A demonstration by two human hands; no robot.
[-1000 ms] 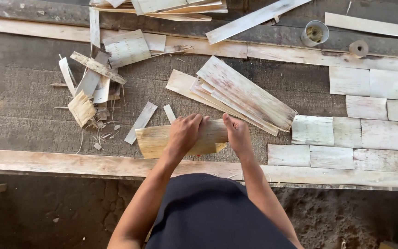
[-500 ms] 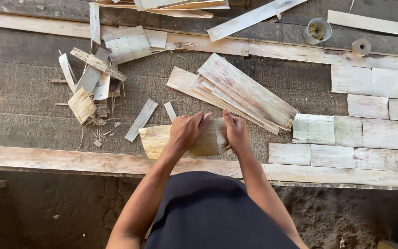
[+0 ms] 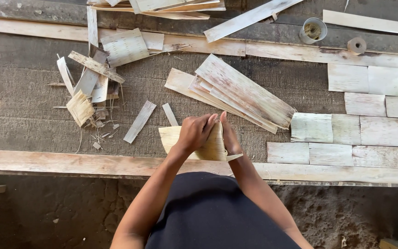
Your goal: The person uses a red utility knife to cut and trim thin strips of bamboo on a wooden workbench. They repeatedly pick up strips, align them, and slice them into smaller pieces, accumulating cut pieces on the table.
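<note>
A pale yellowish sheet of dried leaf sheath (image 3: 173,138) lies on the dark wooden work surface (image 3: 24,115) in front of me, its right part bent up between my hands. My left hand (image 3: 195,133) grips the raised fold from the left. Pressed against the fold's other side, my right hand (image 3: 229,138) has its fingers pointing away from me. Just beyond my hands lies a slanted stack of long pale sheets (image 3: 240,92).
Flat rectangular pieces (image 3: 365,115) lie in rows at the right. Scraps and narrow strips (image 3: 88,87) are heaped at the left. A long pale plank (image 3: 70,161) runs along the near edge. A small cup (image 3: 313,30) and a tape roll (image 3: 356,45) stand at the back.
My hands have drawn together, folding the right part of the sheet upward and leftward; a second ago it lay flat under spread hands.
</note>
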